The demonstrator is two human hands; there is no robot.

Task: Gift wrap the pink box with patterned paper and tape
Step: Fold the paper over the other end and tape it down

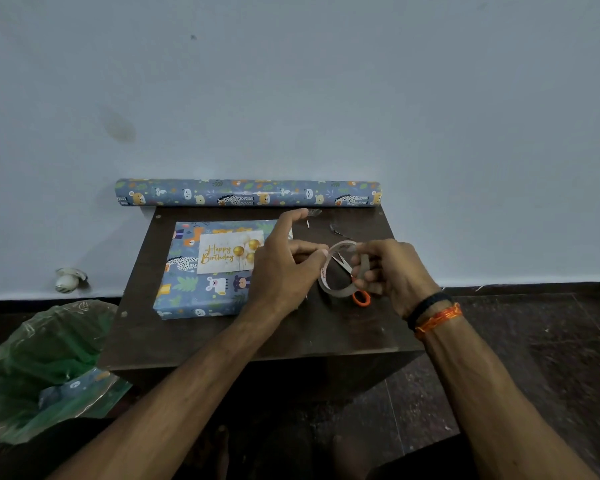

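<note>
The wrapped box (207, 270), a birthday card on top, lies on the table (222, 337). At its 3 o'clock, the right hand (392, 271) grips the tape roll (340, 270) while the left hand (284, 268) pinches its edge. Scissors (355, 289) lie beneath. The paper roll (248, 192) rests at 12 o'clock.

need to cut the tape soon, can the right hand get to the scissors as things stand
Probably not yet: the right hand grips the tape roll, which hangs over the scissors on the table.
</note>
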